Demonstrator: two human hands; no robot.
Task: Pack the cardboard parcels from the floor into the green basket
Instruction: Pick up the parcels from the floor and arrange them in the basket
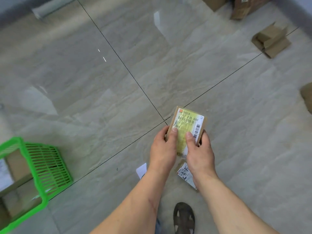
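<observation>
Held parcel: small flat brown cardboard parcel with a yellow-green shipping label, lifted above the grey tiled floor, right of the basket and well apart from it.
Left hand: grips the parcel's left edge, thumb pressed on the label.
Right hand: grips the right edge, thumb on top.
Basket: green slatted plastic basket at lower left, cardboard parcels inside.
Floor: 1 folded brown cardboard parcel at upper right; a labelled packet lies below the hands.

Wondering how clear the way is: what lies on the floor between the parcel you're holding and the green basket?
In the head view, only bare grey floor tiles lie between the held parcel and the green basket; nothing stands in between.
</observation>
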